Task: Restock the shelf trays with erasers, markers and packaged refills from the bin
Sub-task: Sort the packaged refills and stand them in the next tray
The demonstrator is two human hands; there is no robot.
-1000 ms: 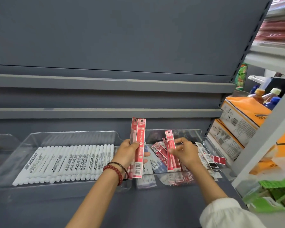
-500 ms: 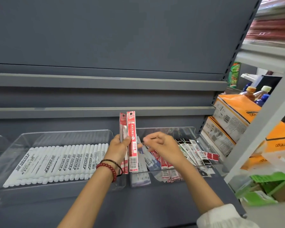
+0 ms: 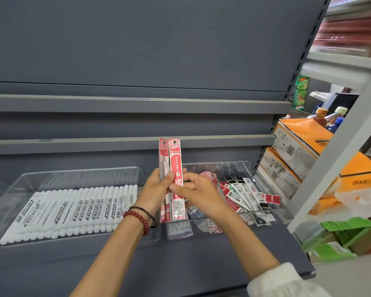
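R hand [image 3: 199,194] now on refills [image 3: 177,168] — L-held

Soft, even indoor light with hardly any shadows. The centre is sharp; the green cardboard cartons [image 3: 347,234] at the right edge are blurred, and the lines bend there.

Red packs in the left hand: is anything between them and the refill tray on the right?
Only the right hand, which pinches the red packs held upright by the left hand and lies over the left part of the tray. The tray is open-topped; loose refills lie in it.
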